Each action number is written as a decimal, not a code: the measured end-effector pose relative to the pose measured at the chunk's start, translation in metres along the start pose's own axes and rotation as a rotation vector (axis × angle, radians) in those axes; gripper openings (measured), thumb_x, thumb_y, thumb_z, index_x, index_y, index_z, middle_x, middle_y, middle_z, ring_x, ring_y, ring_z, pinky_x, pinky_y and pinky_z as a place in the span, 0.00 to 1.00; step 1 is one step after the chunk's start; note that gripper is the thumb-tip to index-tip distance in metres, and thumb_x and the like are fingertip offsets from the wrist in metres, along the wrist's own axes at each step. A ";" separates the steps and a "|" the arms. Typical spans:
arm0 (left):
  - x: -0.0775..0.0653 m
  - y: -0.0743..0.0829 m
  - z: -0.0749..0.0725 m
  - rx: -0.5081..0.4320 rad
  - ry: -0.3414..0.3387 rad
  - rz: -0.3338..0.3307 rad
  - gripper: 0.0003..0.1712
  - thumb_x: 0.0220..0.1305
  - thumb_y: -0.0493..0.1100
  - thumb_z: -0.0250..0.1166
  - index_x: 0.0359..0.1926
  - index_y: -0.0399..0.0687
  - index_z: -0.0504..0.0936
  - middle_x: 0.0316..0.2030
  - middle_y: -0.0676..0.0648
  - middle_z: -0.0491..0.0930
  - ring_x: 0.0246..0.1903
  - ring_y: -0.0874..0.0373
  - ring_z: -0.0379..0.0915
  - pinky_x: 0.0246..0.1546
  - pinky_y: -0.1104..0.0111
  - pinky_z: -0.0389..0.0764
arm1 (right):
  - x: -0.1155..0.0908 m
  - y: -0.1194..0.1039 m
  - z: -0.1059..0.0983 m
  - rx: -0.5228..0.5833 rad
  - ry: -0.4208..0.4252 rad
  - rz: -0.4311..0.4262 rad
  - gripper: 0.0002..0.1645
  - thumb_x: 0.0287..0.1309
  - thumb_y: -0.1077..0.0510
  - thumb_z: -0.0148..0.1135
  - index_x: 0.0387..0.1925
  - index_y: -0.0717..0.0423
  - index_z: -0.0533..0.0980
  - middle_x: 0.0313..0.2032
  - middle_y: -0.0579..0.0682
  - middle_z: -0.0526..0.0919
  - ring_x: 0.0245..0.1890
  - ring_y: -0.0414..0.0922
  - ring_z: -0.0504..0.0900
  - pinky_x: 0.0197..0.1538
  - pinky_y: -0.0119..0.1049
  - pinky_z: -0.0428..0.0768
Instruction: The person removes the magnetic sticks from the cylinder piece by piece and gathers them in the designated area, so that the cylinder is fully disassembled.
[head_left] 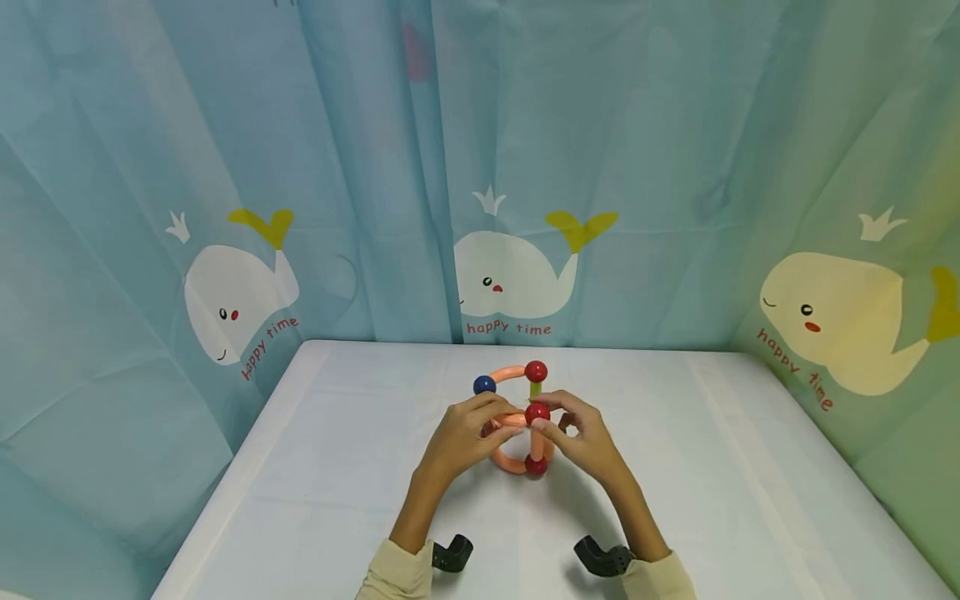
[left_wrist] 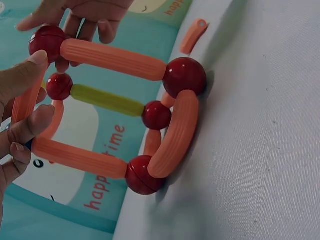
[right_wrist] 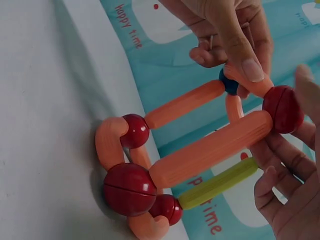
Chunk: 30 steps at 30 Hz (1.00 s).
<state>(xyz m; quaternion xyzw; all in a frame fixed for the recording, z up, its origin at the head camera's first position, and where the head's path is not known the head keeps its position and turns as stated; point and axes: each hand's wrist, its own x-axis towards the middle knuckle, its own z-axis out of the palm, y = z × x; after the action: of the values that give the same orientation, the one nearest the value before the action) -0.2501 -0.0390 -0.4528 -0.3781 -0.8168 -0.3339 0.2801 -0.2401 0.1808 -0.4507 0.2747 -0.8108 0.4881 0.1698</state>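
Observation:
A frame of magnetic balls and rods stands on the table, with red balls (left_wrist: 185, 77) at its lower corners and curved orange rods (left_wrist: 176, 135) between them. Straight orange rods (right_wrist: 210, 150) and a yellow-green rod (left_wrist: 106, 101) rise as uprights. My left hand (head_left: 471, 429) pinches a curved orange rod (right_wrist: 245, 79) at the top, between a blue ball (head_left: 484, 385) and a red ball (right_wrist: 283, 109). Around that top red ball, my right hand (head_left: 581, 433) has its thumb and fingers. Another red ball (head_left: 536, 372) tops the yellow-green rod behind.
A loose orange rod (left_wrist: 194, 36) lies on the white table (head_left: 750, 500) beside the frame. Black wrist mounts (head_left: 453, 553) stick out from both sleeves. A blue curtain (head_left: 375, 167) with printed whales hangs behind the table.

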 end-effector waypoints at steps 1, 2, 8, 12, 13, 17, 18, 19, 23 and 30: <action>0.000 0.000 0.000 0.006 -0.002 0.002 0.16 0.53 0.46 0.75 0.43 0.48 0.87 0.40 0.52 0.84 0.27 0.66 0.74 0.27 0.81 0.75 | 0.001 -0.005 -0.001 0.002 -0.018 -0.007 0.19 0.55 0.69 0.65 0.50 0.61 0.78 0.39 0.55 0.85 0.38 0.36 0.78 0.32 0.32 0.76; 0.000 0.000 0.000 0.010 -0.002 0.004 0.16 0.53 0.46 0.75 0.43 0.48 0.87 0.40 0.52 0.84 0.27 0.66 0.74 0.28 0.81 0.75 | 0.001 -0.010 -0.001 0.008 -0.028 -0.010 0.20 0.54 0.70 0.66 0.50 0.62 0.78 0.39 0.56 0.85 0.37 0.37 0.78 0.32 0.33 0.77; -0.001 0.002 0.000 0.004 -0.024 0.000 0.14 0.56 0.46 0.73 0.43 0.50 0.87 0.39 0.53 0.83 0.29 0.66 0.75 0.32 0.81 0.77 | 0.003 -0.035 -0.006 0.046 -0.046 -0.007 0.18 0.53 0.71 0.66 0.48 0.63 0.78 0.37 0.57 0.85 0.36 0.36 0.78 0.32 0.33 0.78; -0.001 0.001 0.000 -0.011 -0.041 -0.014 0.12 0.58 0.47 0.72 0.43 0.51 0.86 0.38 0.53 0.82 0.27 0.67 0.73 0.30 0.79 0.78 | 0.003 -0.035 -0.004 0.054 -0.021 -0.021 0.17 0.53 0.72 0.66 0.46 0.64 0.79 0.35 0.57 0.85 0.34 0.35 0.77 0.31 0.33 0.78; -0.001 0.001 0.000 -0.014 -0.043 -0.017 0.12 0.58 0.47 0.72 0.43 0.51 0.86 0.38 0.53 0.82 0.27 0.67 0.73 0.30 0.78 0.78 | 0.003 -0.034 -0.004 0.056 -0.012 -0.027 0.17 0.53 0.72 0.66 0.46 0.65 0.79 0.35 0.57 0.84 0.34 0.35 0.76 0.30 0.33 0.78; -0.001 0.001 0.000 -0.012 -0.043 -0.018 0.13 0.57 0.46 0.72 0.43 0.51 0.87 0.38 0.53 0.82 0.28 0.66 0.75 0.30 0.77 0.79 | 0.003 -0.029 -0.001 0.046 0.008 -0.032 0.16 0.52 0.73 0.66 0.45 0.68 0.79 0.33 0.56 0.84 0.32 0.34 0.76 0.29 0.32 0.77; -0.001 0.002 0.000 -0.008 -0.044 -0.015 0.13 0.57 0.46 0.72 0.44 0.51 0.87 0.38 0.53 0.82 0.28 0.65 0.76 0.31 0.77 0.79 | 0.003 -0.026 -0.001 0.041 0.009 -0.032 0.16 0.52 0.73 0.66 0.45 0.69 0.78 0.33 0.57 0.84 0.32 0.34 0.76 0.29 0.32 0.77; -0.001 0.002 -0.001 0.000 -0.046 -0.010 0.13 0.57 0.47 0.72 0.44 0.51 0.87 0.38 0.53 0.82 0.29 0.65 0.76 0.32 0.77 0.79 | 0.002 -0.021 0.000 0.035 0.015 -0.029 0.16 0.52 0.73 0.65 0.45 0.68 0.79 0.33 0.57 0.84 0.33 0.34 0.76 0.29 0.32 0.77; -0.001 0.003 0.000 0.051 -0.063 0.013 0.15 0.57 0.49 0.72 0.45 0.51 0.87 0.39 0.54 0.82 0.33 0.65 0.78 0.35 0.80 0.77 | 0.000 -0.003 0.001 0.010 0.034 -0.016 0.17 0.53 0.72 0.66 0.47 0.67 0.78 0.34 0.56 0.84 0.34 0.34 0.77 0.29 0.33 0.78; -0.002 0.004 0.000 0.101 -0.075 0.030 0.16 0.55 0.47 0.74 0.46 0.51 0.87 0.38 0.54 0.82 0.31 0.66 0.76 0.33 0.81 0.76 | -0.003 0.006 0.000 0.030 0.025 0.012 0.17 0.55 0.65 0.67 0.49 0.59 0.79 0.37 0.51 0.85 0.36 0.33 0.77 0.33 0.31 0.78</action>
<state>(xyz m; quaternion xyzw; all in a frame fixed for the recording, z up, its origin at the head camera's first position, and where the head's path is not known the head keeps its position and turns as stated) -0.2463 -0.0378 -0.4527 -0.3882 -0.8367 -0.2736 0.2728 -0.2418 0.1837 -0.4568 0.2662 -0.8028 0.5047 0.1731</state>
